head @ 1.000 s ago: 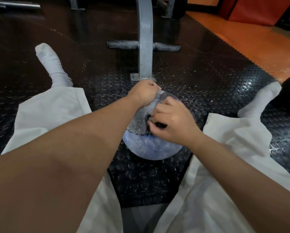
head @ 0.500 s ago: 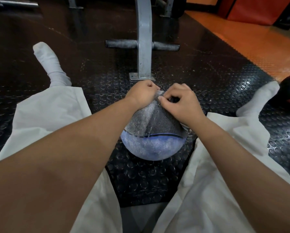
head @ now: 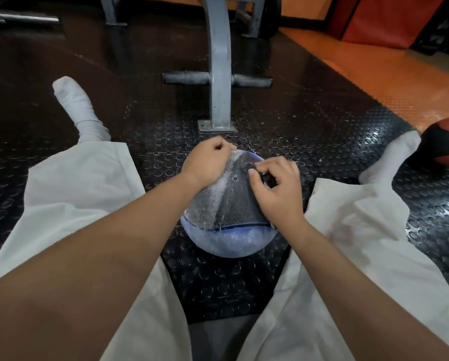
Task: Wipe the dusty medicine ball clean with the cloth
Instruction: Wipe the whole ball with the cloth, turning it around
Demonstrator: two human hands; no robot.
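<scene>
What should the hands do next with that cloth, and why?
Probably pull the cloth down toward the body: the left hand and right hand pinch it over the top of the medicine ball, whose bare lower front looks dusty.

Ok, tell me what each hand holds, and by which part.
Both hold the cloth draped over the medicine ball: the left hand pinches its far edge, the right hand pinches its right-hand edge.

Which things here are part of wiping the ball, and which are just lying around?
In use: blue ball, cloth draped over it, left hand and right hand holding the cloth.
Lying about: red ball, grey machine frame.
</scene>
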